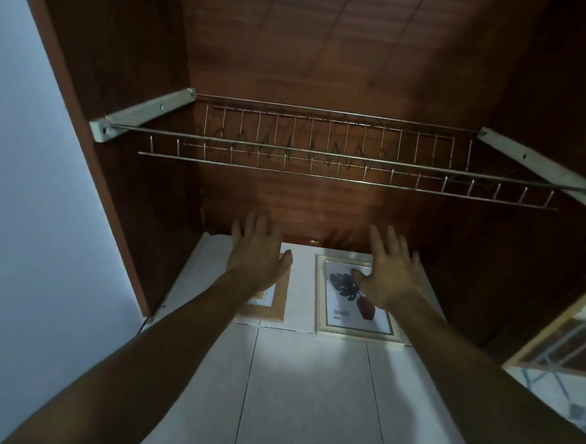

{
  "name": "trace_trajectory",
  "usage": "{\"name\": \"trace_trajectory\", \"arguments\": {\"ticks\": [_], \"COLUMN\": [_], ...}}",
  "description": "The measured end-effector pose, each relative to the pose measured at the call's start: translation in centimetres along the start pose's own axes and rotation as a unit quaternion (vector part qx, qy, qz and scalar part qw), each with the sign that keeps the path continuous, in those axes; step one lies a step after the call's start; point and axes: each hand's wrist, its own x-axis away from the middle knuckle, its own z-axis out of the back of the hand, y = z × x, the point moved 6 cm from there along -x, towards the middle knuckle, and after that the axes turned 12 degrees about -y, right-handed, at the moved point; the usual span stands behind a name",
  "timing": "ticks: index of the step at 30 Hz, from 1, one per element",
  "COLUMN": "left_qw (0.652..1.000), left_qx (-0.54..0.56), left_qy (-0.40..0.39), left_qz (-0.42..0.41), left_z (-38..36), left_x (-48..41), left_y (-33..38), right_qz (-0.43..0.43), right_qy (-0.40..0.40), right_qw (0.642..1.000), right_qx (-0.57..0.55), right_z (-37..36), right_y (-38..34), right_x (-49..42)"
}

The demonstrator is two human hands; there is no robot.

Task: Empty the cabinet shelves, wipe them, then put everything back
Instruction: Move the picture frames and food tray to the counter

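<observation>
Item: wall cabinet [328, 69], dark reddish wood, being viewed from below with its interior lying open to the camera. A wire dish rack [323, 153] is spanning the interior from side wall to side wall, hanging on a pale bracket at the left wall [144, 113] and a pale bracket at the right wall [542, 168]; nothing is sitting on its rods. The left grip [257, 254] is reaching up at the cabinet's lower back edge, fingers spread and straight, pinching nothing. The right grip [389, 272] is reaching up beside it, well apart from the left, fingers likewise spread and holding nothing; whether either is touching the wood cannot be told. Below the cabinet's lower edge a white tiled wall [308, 394] is showing. Against it a cork-coloured frame [269, 306] is sitting partly behind the left wrist, and a pale-bordered frame with a dark leaf print [346, 316] is sitting just beside it, its right upper corner lying behind the right grip.
</observation>
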Motion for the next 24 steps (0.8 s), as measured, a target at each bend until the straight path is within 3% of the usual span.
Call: {"name": "trace_trajectory", "arguments": {"ticks": [9,24], "left_qw": [0.999,0.997], "left_qx": [-0.026,-0.006], "left_qy": [0.013,0.044], "left_qz": [-0.035,-0.065], "left_z": [3.1,8.6], "left_x": [3.8,13.8], "left_y": [0.4,1.8], "right_qz": [0.064,0.092], "right_qy": [0.054,0.082], "right_qw": [0.995,0.992], "right_qx": [0.058,0.031], "right_z": [3.3,4.8], "right_y": [-3.8,-6.2], "right_x": [3.6,14.9]}}
